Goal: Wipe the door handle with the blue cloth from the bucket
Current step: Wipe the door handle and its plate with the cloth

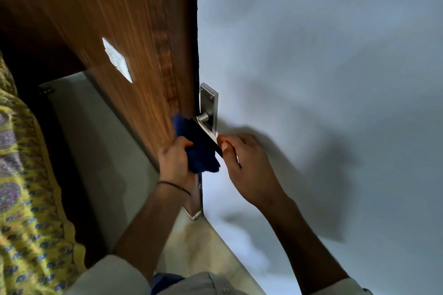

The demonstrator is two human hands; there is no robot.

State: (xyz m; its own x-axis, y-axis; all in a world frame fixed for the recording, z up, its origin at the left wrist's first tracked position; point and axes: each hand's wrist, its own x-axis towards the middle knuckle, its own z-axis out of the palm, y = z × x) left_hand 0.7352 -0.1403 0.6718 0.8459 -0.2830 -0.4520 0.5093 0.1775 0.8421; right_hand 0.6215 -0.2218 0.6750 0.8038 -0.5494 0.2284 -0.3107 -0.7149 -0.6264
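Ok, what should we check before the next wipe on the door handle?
1. Blue cloth in the left hand: ok, gripped tight.
2. Cloth touching the door handle: ok, it presses against the lever's side.
3. Right hand steadying the lever's end: ok, fingertips rest on it.
4. Backplate wiped: cannot tell, the cloth is not on it now.
5. Cloth damp enough: cannot tell.
6. Bucket nearby: cannot tell, it is not in view.
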